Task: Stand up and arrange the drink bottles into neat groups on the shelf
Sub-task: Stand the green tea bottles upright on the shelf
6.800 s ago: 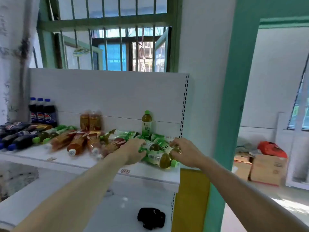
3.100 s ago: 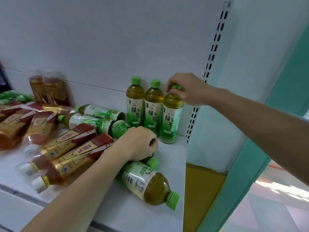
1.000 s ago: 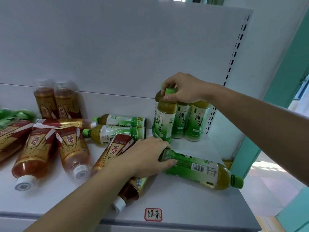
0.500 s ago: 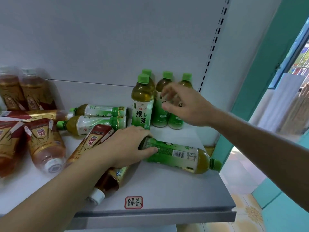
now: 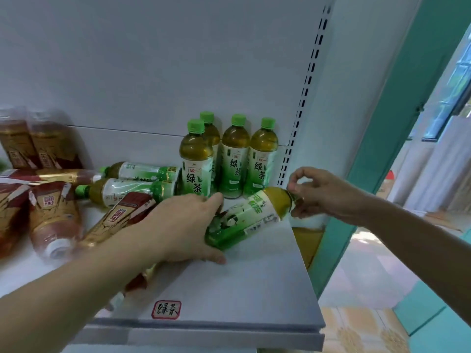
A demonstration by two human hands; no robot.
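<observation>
Here, a green tea bottle (image 5: 248, 216) lies tilted on the shelf (image 5: 254, 289), cap end raised toward the right. The left hand (image 5: 183, 225) wraps its base end; the right hand (image 5: 318, 192) pinches the cap end with thumb and fingertips. Four green tea bottles (image 5: 235, 154) stand upright at the far right corner. Two more (image 5: 127, 182) lie flat to their left, beside brown tea bottles (image 5: 51, 212) lying on their sides.

At the frame's left edge, brown tea bottles (image 5: 15, 207) are cut off and blurred. The left hand (image 5: 178, 225) hides the base of a tilted green tea bottle (image 5: 249, 212); its cap is hidden by the right hand (image 5: 321, 194).
</observation>
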